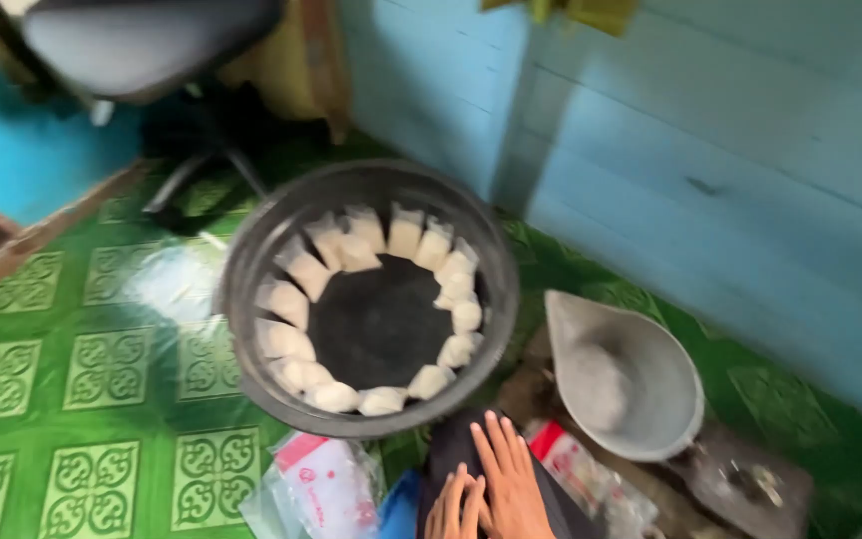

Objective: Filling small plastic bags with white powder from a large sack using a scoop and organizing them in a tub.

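Centre frame sits a round black tub (251, 250) on the green patterned floor, upright and open. Small white filled packets (296, 269) stand leaning around its inner wall in a ring, perhaps twenty, though blur hides the count; its dark middle lies bare.

Green patterned floor (42, 399), glossy, square ornament tiles. Directly on it: round black basin (251, 329) ringed inside with small white packets (286, 299); grey scoop-shaped scale pan (670, 399) on its base, right of basin; clear plastic bags (321, 489) at near edge; office chair base (202, 165) behind.
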